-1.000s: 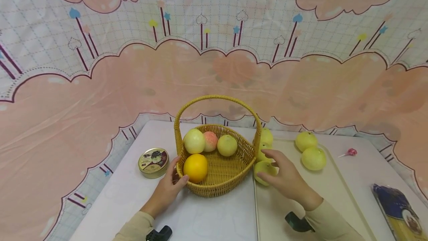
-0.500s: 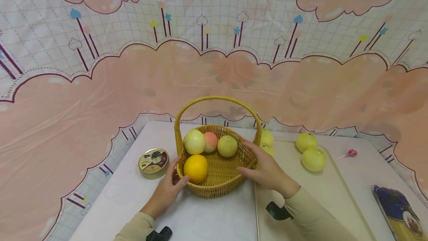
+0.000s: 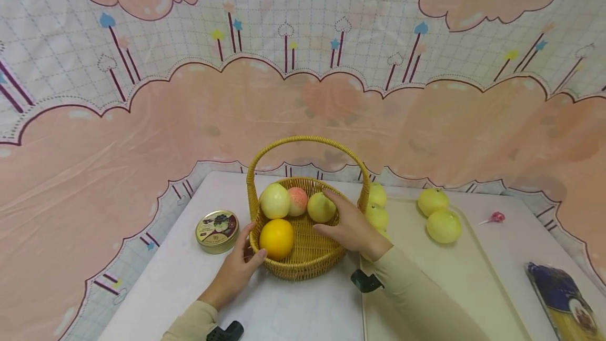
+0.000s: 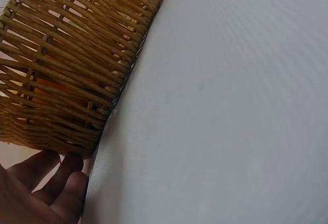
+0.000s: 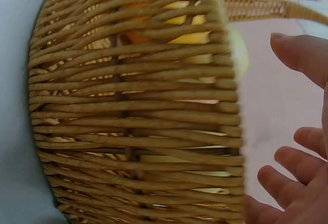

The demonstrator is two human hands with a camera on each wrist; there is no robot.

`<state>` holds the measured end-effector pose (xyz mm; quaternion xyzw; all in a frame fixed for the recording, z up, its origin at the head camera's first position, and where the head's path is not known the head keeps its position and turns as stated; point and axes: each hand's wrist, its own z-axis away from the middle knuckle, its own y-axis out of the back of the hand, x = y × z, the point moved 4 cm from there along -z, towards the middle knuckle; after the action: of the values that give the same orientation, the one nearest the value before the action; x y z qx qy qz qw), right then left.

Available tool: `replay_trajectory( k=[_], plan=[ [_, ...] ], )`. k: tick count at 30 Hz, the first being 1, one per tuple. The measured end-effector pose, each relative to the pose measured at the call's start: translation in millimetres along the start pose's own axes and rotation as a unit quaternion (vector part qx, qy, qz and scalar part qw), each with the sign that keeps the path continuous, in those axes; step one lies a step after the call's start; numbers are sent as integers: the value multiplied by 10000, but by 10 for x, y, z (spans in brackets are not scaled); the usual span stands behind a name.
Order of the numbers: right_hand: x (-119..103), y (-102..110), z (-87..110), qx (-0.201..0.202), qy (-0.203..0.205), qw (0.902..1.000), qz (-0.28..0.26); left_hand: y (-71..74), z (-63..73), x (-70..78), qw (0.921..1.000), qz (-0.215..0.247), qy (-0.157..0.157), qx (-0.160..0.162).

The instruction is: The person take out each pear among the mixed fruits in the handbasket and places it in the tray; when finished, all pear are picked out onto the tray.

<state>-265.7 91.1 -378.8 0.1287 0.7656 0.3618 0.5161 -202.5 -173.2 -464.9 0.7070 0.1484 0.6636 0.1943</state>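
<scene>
A yellow wicker basket (image 3: 300,271) with a tall hoop handle (image 3: 307,139) stands on the table. In it lie an orange (image 3: 277,239), a pale green round fruit (image 3: 274,200), a peach (image 3: 298,201) and a yellow-green round fruit (image 3: 319,208). My left hand (image 3: 235,272) holds the basket's left side, thumb at the rim beside the orange; its fingers touch the low outer wall in the left wrist view. Over the basket's right side hovers my right hand (image 3: 349,223), thumb and fingers apart, near the yellow-green fruit. The right wrist view shows nothing in this hand (image 5: 302,172).
Right of the basket lies a cream tray (image 3: 454,267). More yellow-green fruits (image 3: 377,217) line its left edge, and two others (image 3: 444,226) sit at its far right. A round tin (image 3: 218,230) is at left. A lollipop (image 3: 496,217) and a blue-and-yellow packet (image 3: 563,299) lie at right.
My right hand has moved left, from beside the fruits at the tray's left edge to above the basket's inside. The left hand and the basket have stayed in place.
</scene>
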Motion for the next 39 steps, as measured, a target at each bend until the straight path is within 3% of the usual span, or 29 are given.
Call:
replay_trajectory(
  k=[10,39],
  plan=[
    [89,-74,-135,124,-106,9998,63,-10,-2,8,10000,19,15,-26],
    [204,-184,-228,255,-551,9980,179,0,5,-7,10000,28,-27,17]
  ],
)
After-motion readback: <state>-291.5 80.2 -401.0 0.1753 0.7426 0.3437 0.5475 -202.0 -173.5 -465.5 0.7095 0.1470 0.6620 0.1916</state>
